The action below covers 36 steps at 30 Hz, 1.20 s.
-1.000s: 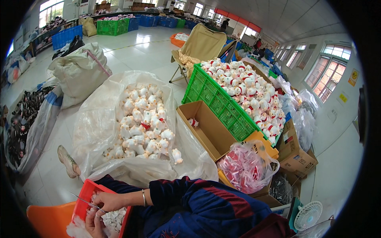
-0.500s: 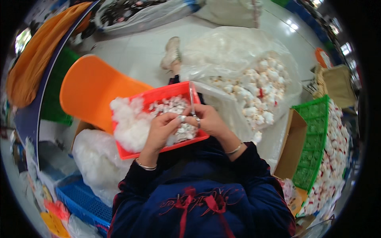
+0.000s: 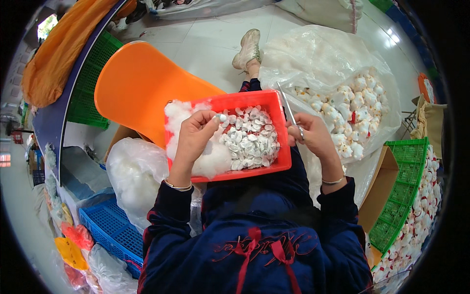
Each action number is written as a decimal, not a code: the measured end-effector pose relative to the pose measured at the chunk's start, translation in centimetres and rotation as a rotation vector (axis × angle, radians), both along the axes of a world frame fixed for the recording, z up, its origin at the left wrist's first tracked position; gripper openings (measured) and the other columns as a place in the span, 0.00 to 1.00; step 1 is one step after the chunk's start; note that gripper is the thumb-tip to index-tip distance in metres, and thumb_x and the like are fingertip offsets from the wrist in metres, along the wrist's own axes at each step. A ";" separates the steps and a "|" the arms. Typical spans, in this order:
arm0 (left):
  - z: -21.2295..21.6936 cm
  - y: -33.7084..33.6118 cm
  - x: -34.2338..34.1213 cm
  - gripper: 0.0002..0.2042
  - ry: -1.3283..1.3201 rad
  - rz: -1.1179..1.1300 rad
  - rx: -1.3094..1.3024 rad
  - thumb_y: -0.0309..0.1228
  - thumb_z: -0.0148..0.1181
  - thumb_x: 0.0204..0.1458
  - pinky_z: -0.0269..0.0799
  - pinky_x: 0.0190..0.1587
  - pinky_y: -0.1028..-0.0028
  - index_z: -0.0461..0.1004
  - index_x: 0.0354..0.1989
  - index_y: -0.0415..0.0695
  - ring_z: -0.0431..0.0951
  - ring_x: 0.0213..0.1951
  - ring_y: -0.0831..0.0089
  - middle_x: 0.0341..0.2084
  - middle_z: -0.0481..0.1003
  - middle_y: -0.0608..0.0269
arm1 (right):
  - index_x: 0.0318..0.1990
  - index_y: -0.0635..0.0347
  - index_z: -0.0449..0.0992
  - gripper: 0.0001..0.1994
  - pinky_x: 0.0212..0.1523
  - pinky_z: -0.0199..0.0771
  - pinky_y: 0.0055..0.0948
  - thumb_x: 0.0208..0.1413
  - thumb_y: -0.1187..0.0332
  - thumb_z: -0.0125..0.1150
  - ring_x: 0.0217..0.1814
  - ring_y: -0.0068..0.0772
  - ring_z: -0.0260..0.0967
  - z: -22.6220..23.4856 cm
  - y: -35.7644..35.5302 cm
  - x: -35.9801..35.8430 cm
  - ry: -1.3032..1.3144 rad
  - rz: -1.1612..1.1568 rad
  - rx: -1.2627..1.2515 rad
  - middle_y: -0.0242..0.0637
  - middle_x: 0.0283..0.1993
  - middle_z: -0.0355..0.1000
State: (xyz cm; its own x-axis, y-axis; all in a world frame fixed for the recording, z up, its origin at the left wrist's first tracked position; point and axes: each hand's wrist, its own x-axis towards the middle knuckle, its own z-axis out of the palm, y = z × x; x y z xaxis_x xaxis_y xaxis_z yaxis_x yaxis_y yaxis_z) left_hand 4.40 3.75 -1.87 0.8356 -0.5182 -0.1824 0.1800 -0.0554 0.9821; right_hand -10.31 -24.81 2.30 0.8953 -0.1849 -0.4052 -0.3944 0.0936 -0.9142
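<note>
Across my lap lies a red tray (image 3: 287, 147) with fluffy white stuffing (image 3: 210, 159) on its left and many small white fabric pieces (image 3: 254, 142) on its right. My left hand (image 3: 195, 137), over the stuffing, pinches a small white piece (image 3: 222, 117) between thumb and fingertips. At the tray's right edge, my right hand (image 3: 313, 133) is closed around a slim metal ring-handled tool (image 3: 287, 105). A finger passes through one ring, and the tip points up and left. Whether it is forceps or scissors I cannot tell.
An orange chair (image 3: 142, 88) stands left of the tray, above a plastic bag of white stuffing (image 3: 134, 171) and a blue basket (image 3: 112, 230). To the right are a clear bag (image 3: 318, 54) of small white stuffed figures, a cardboard box (image 3: 382, 181) and a green crate (image 3: 404, 171).
My hands have come apart: the left stays over the tray with the small white piece, the right has moved right with the tool. The view has shifted, showing the tray's contents more fully.
</note>
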 end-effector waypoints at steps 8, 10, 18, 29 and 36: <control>-1.2 0.9 2.1 0.14 -0.152 0.038 0.226 0.28 0.64 0.60 0.71 0.37 0.81 0.79 0.50 0.33 0.75 0.33 0.84 0.31 0.79 0.68 | 0.48 0.64 0.79 0.19 0.41 0.74 0.30 0.48 0.70 0.72 0.39 0.27 0.75 -0.9 -1.3 1.0 0.033 0.235 -0.623 0.33 0.32 0.78; -1.8 0.8 1.7 0.13 -0.217 -0.054 0.231 0.28 0.64 0.59 0.73 0.39 0.80 0.80 0.49 0.34 0.76 0.35 0.83 0.34 0.81 0.65 | 0.48 0.63 0.80 0.20 0.44 0.74 0.34 0.45 0.69 0.73 0.42 0.35 0.74 -0.6 -0.6 1.8 -0.027 0.377 -0.856 0.37 0.34 0.78; -3.6 0.1 -1.1 0.14 -0.371 -0.597 0.759 0.37 0.60 0.57 0.77 0.45 0.62 0.83 0.43 0.39 0.83 0.38 0.53 0.35 0.83 0.46 | 0.40 0.60 0.82 0.14 0.50 0.74 0.40 0.44 0.67 0.69 0.51 0.48 0.71 -3.2 2.4 5.6 -0.073 0.834 -1.302 0.43 0.43 0.78; -4.4 1.4 -1.8 0.13 -0.274 -0.461 0.691 0.35 0.61 0.58 0.78 0.44 0.66 0.83 0.43 0.39 0.84 0.36 0.57 0.34 0.83 0.47 | 0.38 0.57 0.85 0.10 0.40 0.76 0.41 0.48 0.68 0.66 0.38 0.46 0.78 -4.2 3.1 7.4 -0.034 0.849 -1.255 0.44 0.32 0.79; -4.5 0.2 -2.5 0.14 0.052 -0.137 0.128 0.31 0.60 0.63 0.73 0.38 0.78 0.79 0.51 0.35 0.77 0.30 0.78 0.37 0.82 0.62 | 0.44 0.63 0.82 0.17 0.36 0.72 0.37 0.46 0.67 0.71 0.31 0.43 0.73 1.0 -0.4 3.0 -0.043 0.642 -0.690 0.43 0.28 0.75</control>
